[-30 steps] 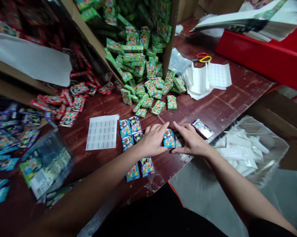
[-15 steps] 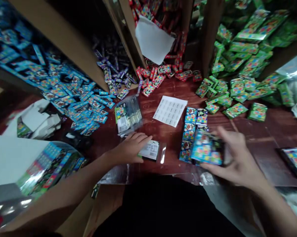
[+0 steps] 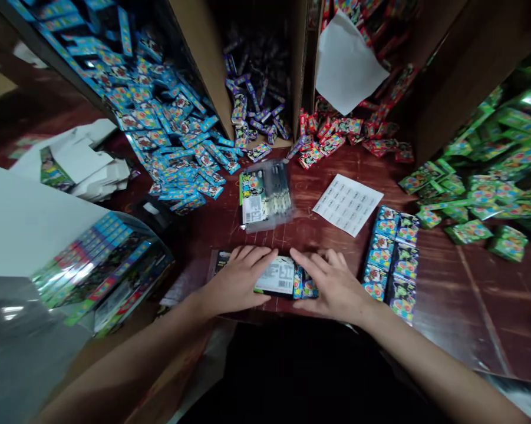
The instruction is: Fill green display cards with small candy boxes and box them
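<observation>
My left hand spans a flat black-and-white printed packet in a clear sleeve, its thumb at the near edge and fingers at the far edge. My right hand grips a small group of blue and purple candy boxes against the packet's right end. The palm hides most of that group. Whether the boxes are inside the sleeve I cannot tell. To the right stand two columns of similar boxes, blue boxes and purple boxes. Beyond my hands lies a stack of printed packets in clear plastic.
A label sheet lies at centre right. Along the back spill blue boxes, purple boxes, red boxes and green boxes between cardboard walls. A clear bag of packed boxes and white papers are at left.
My right hand has carried a group of boxes left from the columns to the packet's right end. My left hand stays on the packet. The view has shifted, so things on the table appear further right.
</observation>
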Demonstrator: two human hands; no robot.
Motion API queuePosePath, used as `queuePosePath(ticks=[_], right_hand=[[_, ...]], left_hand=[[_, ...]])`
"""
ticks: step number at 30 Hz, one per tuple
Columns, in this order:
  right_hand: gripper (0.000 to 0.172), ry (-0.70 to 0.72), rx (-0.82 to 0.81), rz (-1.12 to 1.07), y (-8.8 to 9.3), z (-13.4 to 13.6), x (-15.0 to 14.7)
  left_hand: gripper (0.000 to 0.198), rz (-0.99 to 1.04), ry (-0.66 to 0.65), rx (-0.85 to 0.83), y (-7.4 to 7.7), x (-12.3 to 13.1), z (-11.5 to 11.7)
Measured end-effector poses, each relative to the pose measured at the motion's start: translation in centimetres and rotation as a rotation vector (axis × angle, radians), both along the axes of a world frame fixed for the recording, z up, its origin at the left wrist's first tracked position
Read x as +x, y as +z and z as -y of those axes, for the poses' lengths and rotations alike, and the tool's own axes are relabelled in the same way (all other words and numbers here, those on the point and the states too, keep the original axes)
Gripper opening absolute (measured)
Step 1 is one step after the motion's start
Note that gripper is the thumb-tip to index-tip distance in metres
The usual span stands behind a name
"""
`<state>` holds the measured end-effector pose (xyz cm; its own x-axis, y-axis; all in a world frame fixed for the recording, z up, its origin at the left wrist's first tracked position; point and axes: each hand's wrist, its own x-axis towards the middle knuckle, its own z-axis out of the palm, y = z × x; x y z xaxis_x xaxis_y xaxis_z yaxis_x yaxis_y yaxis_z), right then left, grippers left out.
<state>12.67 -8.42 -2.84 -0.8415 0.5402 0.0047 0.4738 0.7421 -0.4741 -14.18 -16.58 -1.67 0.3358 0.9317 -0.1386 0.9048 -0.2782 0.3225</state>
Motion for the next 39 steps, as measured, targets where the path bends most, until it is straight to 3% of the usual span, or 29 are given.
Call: queuePosePath(ticks=[2, 4, 8, 10, 18, 23, 28, 31, 34, 36, 39], right_hand=[[0.127, -0.016, -0.006, 0.024, -0.2, -0.7, 0.1], [0.129, -0.024, 0.009, 0.044, -0.2, -1.6, 0.8], [0.085, 0.024, -0.019, 0.039, -0.2, -2.8, 1.9], [0.073, 0.081, -0.054, -0.003, -0.2, -3.4, 1.7], [0.074, 0.121, -0.103, -0.087, -0.8, -6.0, 2.7], [0.074, 0.052, -0.056, -0.085, -0.2, -6.7, 3.5], [0.064, -0.162, 0.089, -0.146, 0.8, -7.6, 4.2], [0.057, -0.151, 0.068, -0.187, 1.2, -7.9, 4.7], [0.056, -0.281, 0.099, -0.213, 1.2, -9.3, 7.0], [0.054, -0.442, 0.179, -0.237, 1.3, -11.5, 10.0], [0.052, -0.708, 0.367, -0.196, 1.6, -15.5, 15.9]], left_hand=[[0.090, -0.007, 0.026, -0.021, -0.9, -0.3, -0.2], [0.092, -0.002, 0.042, -0.035, -1.6, -0.5, -0.4], [0.094, 0.027, 0.032, -0.024, -2.4, -0.4, -1.0], [0.094, 0.038, 0.023, -0.025, -2.5, -0.1, -1.4], [0.094, 0.123, 0.032, -0.093, -1.8, 1.4, -3.0], [0.094, 0.159, 0.110, -0.090, -1.2, 3.7, -5.2], [0.095, 0.131, 0.207, -0.015, -0.4, 5.2, -7.5], [0.095, 0.105, 0.199, 0.006, -0.3, 5.5, -9.0], [0.101, 0.047, 0.083, 0.006, 0.2, 5.2, -12.5], [0.095, -0.013, -0.015, 0.075, 0.7, 4.5, -16.7], [0.051, -0.172, -0.101, 0.295, 1.2, 3.7, -25.1]])
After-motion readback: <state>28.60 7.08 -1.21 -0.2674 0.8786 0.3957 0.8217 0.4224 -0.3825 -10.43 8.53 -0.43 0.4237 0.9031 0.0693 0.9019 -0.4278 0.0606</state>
